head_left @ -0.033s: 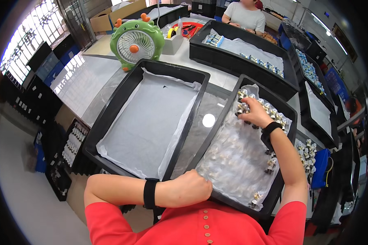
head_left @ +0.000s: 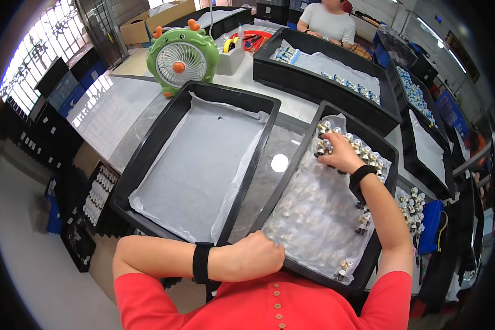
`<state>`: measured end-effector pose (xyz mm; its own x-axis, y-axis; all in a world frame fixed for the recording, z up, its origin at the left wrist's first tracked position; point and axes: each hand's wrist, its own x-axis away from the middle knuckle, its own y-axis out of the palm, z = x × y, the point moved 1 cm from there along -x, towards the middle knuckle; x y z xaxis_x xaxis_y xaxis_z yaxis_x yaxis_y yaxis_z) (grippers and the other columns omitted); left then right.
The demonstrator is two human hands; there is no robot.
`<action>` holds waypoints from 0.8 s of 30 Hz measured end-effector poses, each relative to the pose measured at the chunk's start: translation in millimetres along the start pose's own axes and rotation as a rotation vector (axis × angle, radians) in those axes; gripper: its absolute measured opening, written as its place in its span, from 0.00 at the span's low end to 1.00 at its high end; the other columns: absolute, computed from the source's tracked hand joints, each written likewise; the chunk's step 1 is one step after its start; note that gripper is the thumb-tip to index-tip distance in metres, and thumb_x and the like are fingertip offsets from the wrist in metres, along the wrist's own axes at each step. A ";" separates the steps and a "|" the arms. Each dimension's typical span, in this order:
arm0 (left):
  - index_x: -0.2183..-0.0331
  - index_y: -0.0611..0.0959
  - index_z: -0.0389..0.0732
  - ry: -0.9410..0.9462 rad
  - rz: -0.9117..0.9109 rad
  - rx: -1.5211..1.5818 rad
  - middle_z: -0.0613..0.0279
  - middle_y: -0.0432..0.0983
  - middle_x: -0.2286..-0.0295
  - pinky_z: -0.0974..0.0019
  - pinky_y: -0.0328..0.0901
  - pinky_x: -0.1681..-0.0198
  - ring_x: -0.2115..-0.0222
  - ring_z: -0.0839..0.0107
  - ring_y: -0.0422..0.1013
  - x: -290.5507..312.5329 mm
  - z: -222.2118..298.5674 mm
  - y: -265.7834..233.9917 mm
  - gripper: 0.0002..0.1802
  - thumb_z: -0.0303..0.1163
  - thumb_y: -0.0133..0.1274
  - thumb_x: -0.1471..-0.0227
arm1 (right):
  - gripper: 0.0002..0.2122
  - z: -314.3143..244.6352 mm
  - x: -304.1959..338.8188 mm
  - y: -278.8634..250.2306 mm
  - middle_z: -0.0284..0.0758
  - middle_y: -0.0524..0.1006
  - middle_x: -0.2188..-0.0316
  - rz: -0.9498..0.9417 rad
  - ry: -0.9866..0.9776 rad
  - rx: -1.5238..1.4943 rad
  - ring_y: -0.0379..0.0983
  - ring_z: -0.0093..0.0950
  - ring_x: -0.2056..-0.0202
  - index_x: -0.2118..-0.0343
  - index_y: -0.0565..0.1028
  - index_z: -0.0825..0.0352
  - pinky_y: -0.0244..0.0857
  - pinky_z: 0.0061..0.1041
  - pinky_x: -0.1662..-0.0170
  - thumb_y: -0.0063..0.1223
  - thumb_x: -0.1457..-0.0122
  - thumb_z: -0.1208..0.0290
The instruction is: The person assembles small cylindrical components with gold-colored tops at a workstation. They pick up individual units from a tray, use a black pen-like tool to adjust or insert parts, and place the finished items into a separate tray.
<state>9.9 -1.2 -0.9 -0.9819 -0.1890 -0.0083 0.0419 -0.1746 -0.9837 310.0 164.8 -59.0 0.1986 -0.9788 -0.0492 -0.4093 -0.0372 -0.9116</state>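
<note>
My right hand (head_left: 344,154) reaches into the far part of a black tray (head_left: 393,176) on the right. Its thumb and fingers are closed around a small white and gold figurine (head_left: 323,146). More figurines stand in rows along the tray's far end, and a few lie along its right side. Thin translucent sheeting (head_left: 308,214) covers many others, so they show only as a blur. My left hand (head_left: 253,256) is closed in a fist at the tray's near left corner. What its fingers hold, if anything, is hidden.
Left of this tray lies another black tray (head_left: 127,170), lined with a white sheet (head_left: 198,165). Behind stand a green animal-shaped fan (head_left: 182,61) and a deep black crate (head_left: 313,82) with blue-white figurines. A person in a white top (head_left: 330,25) sits beyond; a blue pouch (head_left: 432,225) lies at right.
</note>
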 end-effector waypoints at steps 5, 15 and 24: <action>0.76 0.71 0.33 -0.014 -0.043 0.125 0.59 0.69 0.88 0.60 0.66 0.82 0.88 0.61 0.70 -14.0 15.6 1.5 0.09 0.29 0.51 0.56 | 0.32 -22.0 0.2 3.2 0.44 0.70 0.55 -0.057 0.075 0.122 0.67 0.42 0.52 0.49 0.68 0.67 0.60 0.37 0.49 0.63 0.61 0.64; 0.42 0.59 0.40 -0.520 0.774 1.253 0.55 0.63 0.50 0.69 0.63 0.53 0.53 0.71 0.65 -45.4 -43.0 -36.6 0.35 0.27 0.55 0.49 | 0.35 -94.1 69.5 -37.3 0.37 0.63 0.44 -0.003 -0.271 -0.750 0.58 0.28 0.41 0.42 0.57 0.68 0.49 0.28 0.37 0.60 0.55 0.82; 0.40 0.55 0.40 -0.465 0.778 1.708 0.55 0.61 0.49 0.69 0.63 0.50 0.54 0.72 0.67 -70.7 -57.0 -18.1 0.37 0.22 0.53 0.48 | 0.36 -101.8 95.3 -15.8 0.35 0.64 0.43 0.195 -0.397 -0.616 0.62 0.31 0.43 0.42 0.59 0.63 0.60 0.31 0.45 0.63 0.56 0.79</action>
<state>68.1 70.4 7.2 -0.5557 -0.8307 0.0340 0.7684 -0.4975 0.4025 244.7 51.6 -7.7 0.3296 -0.8375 -0.4358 -0.8704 -0.0907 -0.4839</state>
